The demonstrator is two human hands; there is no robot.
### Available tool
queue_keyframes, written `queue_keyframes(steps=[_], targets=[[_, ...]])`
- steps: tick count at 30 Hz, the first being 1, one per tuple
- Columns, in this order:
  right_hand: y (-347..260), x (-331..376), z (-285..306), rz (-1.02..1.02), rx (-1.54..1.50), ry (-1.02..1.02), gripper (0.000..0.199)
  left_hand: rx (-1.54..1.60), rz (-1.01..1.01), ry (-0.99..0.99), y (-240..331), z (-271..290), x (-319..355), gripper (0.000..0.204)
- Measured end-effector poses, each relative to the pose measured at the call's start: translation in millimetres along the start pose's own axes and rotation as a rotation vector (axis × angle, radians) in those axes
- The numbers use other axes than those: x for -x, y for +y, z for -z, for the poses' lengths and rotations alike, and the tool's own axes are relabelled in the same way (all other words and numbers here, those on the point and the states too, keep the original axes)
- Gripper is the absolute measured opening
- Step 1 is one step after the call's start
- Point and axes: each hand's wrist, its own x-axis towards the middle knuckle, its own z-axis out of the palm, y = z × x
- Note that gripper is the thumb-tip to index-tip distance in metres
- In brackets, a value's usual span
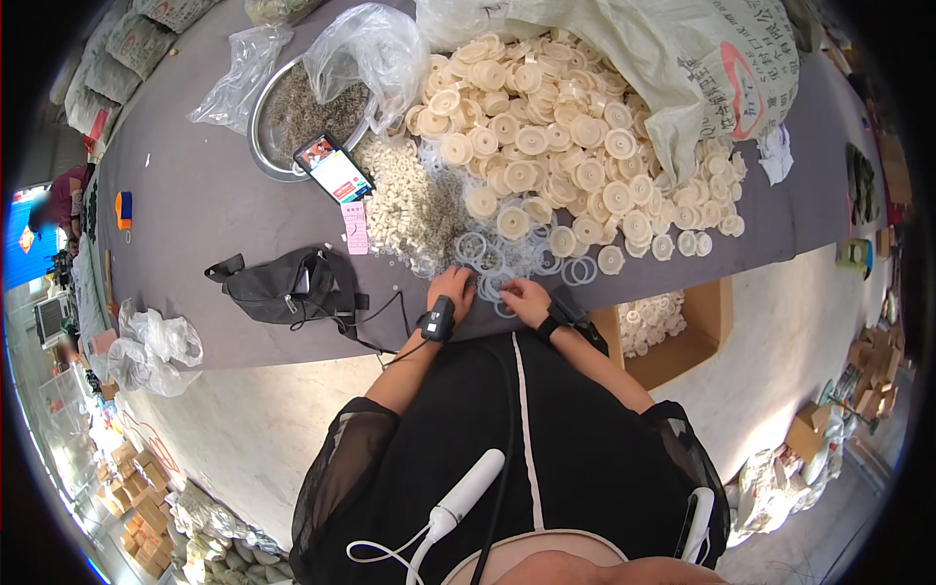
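Note:
At the table's near edge, my left hand (451,291) is closed, fingers drawn together beside small cream-coloured pieces (395,200) and translucent rings (481,255). What its fingertips hold is too small to make out. A short gap to the right, my right hand (528,301) has thumb and fingers pinched together over the rings; whatever is between them is hidden. Beyond both hands rises a big heap of round cream plastic discs (531,141). Small greyish-brown pieces (444,210) lie between the cream pieces and the rings.
A metal bowl (259,146) of small brown parts stands far left, partly covered by a clear bag (366,54). A phone (334,168) leans by it. A black bag (292,288) lies left. A woven sack (682,88) covers discs; a cardboard box (717,317) stands below right.

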Motion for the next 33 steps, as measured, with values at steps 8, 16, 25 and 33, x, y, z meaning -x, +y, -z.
queue_keyframes(steps=[8, 16, 25, 33], targets=[[5.5, -3.9, 14.5, 0.139, 0.170, 0.238, 0.016, 0.154, 0.105, 0.064, -12.1, 4.8, 3.6, 0.013], [9.7, -3.5, 12.9, 0.123, 0.131, 0.159, 0.014, 0.341, 0.175, 0.221, -16.9, 14.2, -2.0, 0.008], [-5.9, -0.9, 16.2, 0.066, -0.002, 0.032, 0.013, 0.536, 0.524, 0.672, -101.7, 25.8, -13.8, 0.008], [-14.8, -8.8, -0.2, 0.105, -0.003, 0.002, 0.016, 0.080, 0.423, 0.496, -96.8, 45.0, -14.7, 0.013]])
